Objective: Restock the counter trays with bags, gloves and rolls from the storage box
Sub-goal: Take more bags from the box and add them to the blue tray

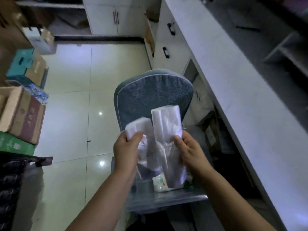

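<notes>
Head | left hand (127,148), right hand (190,151) pinch thin translucent plastic bags (166,127)

Blue cushioned chair (153,95), cardboard boxes (25,117), tiled floor (70,114).

- Milky-white translucent plastic bags (166,124): plain, clearer towards their lower ends
- Padded fabric chair cushion (153,97): grey-blue with a fine darker speckle, edged in pale piping
- See-through plastic storage box (166,199): colourless with a faint blue cast
- Small white packet (160,183) in that box: green and orange print
- Glossy floor tiles (70,100): cream, with thin dark joints
- Long flat counter top (250,114): pale grey-white
- White cabinet doors (103,17): black handles
- At the floor's left edge: teal carton (21,64); brown cardboard box (25,117) with a dull red panel; green box (13,144) with pale print
</notes>
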{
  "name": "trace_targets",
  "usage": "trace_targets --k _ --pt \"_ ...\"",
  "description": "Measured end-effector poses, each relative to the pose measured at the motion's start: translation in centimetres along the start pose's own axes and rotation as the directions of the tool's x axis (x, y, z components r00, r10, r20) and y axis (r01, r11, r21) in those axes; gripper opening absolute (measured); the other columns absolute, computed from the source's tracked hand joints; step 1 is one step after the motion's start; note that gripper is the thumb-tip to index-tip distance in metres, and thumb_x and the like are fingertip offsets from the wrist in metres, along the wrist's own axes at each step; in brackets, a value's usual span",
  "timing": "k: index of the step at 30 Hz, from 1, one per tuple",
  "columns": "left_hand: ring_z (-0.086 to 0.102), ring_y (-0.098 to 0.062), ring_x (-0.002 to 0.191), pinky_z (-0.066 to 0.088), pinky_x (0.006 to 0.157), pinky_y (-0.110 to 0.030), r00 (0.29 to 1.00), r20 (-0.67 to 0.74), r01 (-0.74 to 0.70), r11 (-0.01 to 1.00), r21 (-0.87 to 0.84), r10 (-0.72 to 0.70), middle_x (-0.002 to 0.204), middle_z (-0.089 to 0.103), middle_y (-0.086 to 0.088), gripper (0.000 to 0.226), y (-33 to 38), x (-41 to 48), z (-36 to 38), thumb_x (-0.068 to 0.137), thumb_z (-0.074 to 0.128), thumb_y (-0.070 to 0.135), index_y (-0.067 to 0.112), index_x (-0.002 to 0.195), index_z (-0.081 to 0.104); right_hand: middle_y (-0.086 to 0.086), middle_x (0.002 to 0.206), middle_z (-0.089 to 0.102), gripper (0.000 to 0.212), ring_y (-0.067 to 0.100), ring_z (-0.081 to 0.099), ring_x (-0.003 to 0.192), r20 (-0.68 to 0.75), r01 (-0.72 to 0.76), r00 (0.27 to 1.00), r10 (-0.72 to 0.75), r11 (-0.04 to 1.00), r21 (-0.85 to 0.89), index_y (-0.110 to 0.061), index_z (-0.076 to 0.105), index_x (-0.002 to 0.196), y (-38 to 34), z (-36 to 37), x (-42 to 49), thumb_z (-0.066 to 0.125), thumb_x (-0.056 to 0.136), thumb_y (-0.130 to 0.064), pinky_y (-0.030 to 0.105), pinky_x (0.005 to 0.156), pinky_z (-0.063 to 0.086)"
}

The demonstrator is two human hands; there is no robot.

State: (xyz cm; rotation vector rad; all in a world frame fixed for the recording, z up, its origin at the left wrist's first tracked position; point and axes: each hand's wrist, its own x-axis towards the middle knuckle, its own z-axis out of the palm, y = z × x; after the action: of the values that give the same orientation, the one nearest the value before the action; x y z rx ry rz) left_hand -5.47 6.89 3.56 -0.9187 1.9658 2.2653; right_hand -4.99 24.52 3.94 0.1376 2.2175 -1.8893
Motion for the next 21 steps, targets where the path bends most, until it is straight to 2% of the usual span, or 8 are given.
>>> trace_targets --k 4,7,9,11,13,17,19,21 --pt "0.068 -0.011 0.053 0.048 0.039 -0.019 0.976 0.210 0.088 0.989 -0.119 -0.062 0.064 0.073 0.003 0.005 2.9 -3.4 3.6 0.080 0.067 0.020 0.016 0.082 0.068 -0.006 0.076 0.068 0.012 0.002 0.061 0.067 -0.191 0.014 0.981 -0.007 0.999 0.034 -0.022 0.066 0.083 -2.4 -0.9 -3.8 0.058 0.090 -0.027 0.016 0.057 0.049" --pt "0.068 -0.015 0.050 0.048 0.038 -0.022 0.931 0.337 0.195 0.970 -0.143 -0.137 0.059 0.072 0.000 0.004 4.1 -6.0 6.5 0.079 0.069 0.018 0.014 0.078 0.067 0.008 0.084 0.069 0.011 0.011 0.062 0.071 -0.349 -0.017 0.936 0.048 0.996 0.090 -0.012 0.067 0.090 -3.8 -2.9 -6.6 0.062 0.088 -0.022 0.025 0.062 0.053" --pt "0.070 -0.018 0.054 0.051 0.042 -0.025 0.888 0.417 0.251 0.964 -0.087 -0.194 0.062 0.073 -0.003 0.006 4.3 -7.6 8.2 0.079 0.069 0.021 0.015 0.077 0.069 0.005 0.081 0.070 0.010 0.011 0.063 0.067 -0.394 -0.021 0.917 0.059 0.995 0.100 -0.015 0.068 0.087 -4.5 -4.5 -8.7 0.063 0.087 -0.024 0.021 0.057 0.053" --pt "0.071 -0.023 0.062 0.057 0.056 -0.034 0.822 0.513 0.291 0.957 -0.007 -0.246 0.071 0.075 -0.007 0.013 4.1 -9.4 9.9 0.078 0.069 0.028 0.016 0.080 0.071 0.003 0.082 0.070 0.009 0.008 0.065 0.066 -0.431 -0.028 0.900 0.063 0.996 0.087 -0.019 0.067 0.087 -4.9 -6.0 -11.1 0.063 0.086 -0.027 0.021 0.054 0.055" --pt "0.072 -0.025 0.067 0.057 0.067 -0.039 0.749 0.604 0.323 0.946 0.027 -0.273 0.077 0.075 -0.010 0.027 4.1 -11.6 11.8 0.081 0.067 0.039 0.013 0.088 0.070 0.004 0.082 0.069 0.010 0.006 0.065 0.066 -0.498 -0.037 0.864 0.074 0.996 0.084 -0.019 0.067 0.088 -5.1 -7.6 -13.4 0.063 0.086 -0.028 0.025 0.058 0.056" --pt "0.073 -0.019 0.074 0.056 0.060 -0.032 0.543 0.793 0.404 0.914 0.039 -0.274 0.081 0.076 -0.008 0.054 4.0 -17.2 15.5 0.086 0.042 0.059 0.012 0.098 0.065 -0.005 0.070 0.067 0.009 0.002 0.062 0.058 -0.696 -0.002 0.712 0.091 0.992 0.128 -0.015 0.064 0.087 -4.9 -11.3 -18.6 0.064 0.085 -0.024 0.019 0.052 0.054" --pt "0.072 -0.019 0.080 0.057 0.060 -0.030 0.438 0.868 0.352 0.933 0.073 -0.232 0.088 0.076 -0.010 0.055 3.4 -20.6 16.7 0.089 0.040 0.056 0.009 0.102 0.065 -0.005 0.069 0.068 0.009 0.002 0.063 0.057 -0.783 0.034 0.611 0.112 0.985 0.167 -0.016 0.064 0.085 -4.7 -13.3 -21.9 0.064 0.086 -0.026 0.021 0.053 0.054" --pt "0.071 -0.021 0.083 0.057 0.065 -0.032 0.366 0.911 0.173 0.975 0.137 -0.192 0.096 0.074 -0.011 0.044 2.0 -24.4 17.5 0.088 0.052 0.046 0.008 0.107 0.063 -0.003 0.071 0.070 0.007 0.006 0.064 0.060 -0.840 0.111 0.529 0.122 0.971 0.211 -0.020 0.064 0.083 -4.4 -15.3 -25.4 0.063 0.086 -0.026 0.024 0.054 0.053"
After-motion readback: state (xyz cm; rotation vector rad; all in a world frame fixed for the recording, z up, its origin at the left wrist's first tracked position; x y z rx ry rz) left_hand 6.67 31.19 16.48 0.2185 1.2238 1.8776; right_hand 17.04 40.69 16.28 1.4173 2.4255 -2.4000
